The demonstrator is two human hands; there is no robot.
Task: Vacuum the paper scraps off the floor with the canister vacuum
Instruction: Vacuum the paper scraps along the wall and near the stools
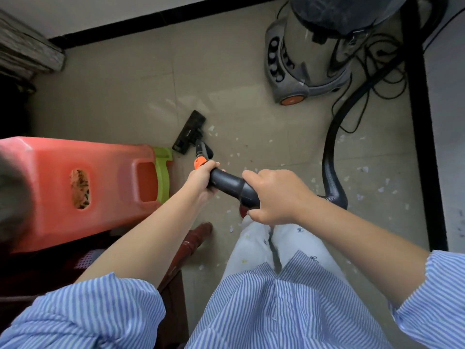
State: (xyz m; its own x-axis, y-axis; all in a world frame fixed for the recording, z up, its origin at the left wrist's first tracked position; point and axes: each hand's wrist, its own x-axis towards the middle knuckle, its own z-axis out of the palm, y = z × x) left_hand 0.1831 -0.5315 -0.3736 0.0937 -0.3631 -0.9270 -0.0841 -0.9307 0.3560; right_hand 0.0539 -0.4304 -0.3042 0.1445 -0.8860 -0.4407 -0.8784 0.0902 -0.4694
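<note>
My left hand (201, 178) grips the black vacuum wand handle (227, 184) just below its orange collar (199, 162). My right hand (273, 196) grips the same handle further back, where the black ribbed hose (331, 157) joins. The black floor nozzle (189, 132) lies flat on the beige tile ahead of me, close to the stools. Several white paper scraps (363, 169) are scattered on the floor to the right of the nozzle and around my legs. The steel canister vacuum (302, 54) stands at the back right on its grey wheeled base.
A red plastic stool (83, 187) with a green stool (163, 172) behind it stands at the left. A dark wooden furniture leg (193, 238) is by my left knee. A black table leg (422, 137) runs down the right side, with tangled black cord (377, 71) beside the canister.
</note>
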